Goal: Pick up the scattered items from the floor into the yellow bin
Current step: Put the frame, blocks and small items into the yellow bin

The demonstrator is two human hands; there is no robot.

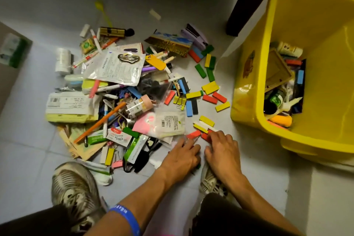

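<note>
The yellow bin (pixel 249 90) stands on the floor at the right and holds several items. A big pile of scattered stationery and packets (pixel 118 90) covers the floor centre, with coloured wooden blocks (pixel 210 87) strewn between the pile and the bin. My left hand (pixel 181 158) lies palm down, curled over a green block (pixel 198 166) that peeks out under it, its fingertips by a red block (pixel 193 134). My right hand (pixel 223 152) sits beside it, fingers closed on another red block (pixel 206 136). Yellow and white blocks (pixel 205 123) lie just beyond both hands.
My two shoes (pixel 76 188) (pixel 209 181) are planted below the pile. A dark furniture leg (pixel 247 2) stands behind the bin. A box (pixel 11 53) is at the far left edge. A white roll (pixel 63 61) lies left of the pile.
</note>
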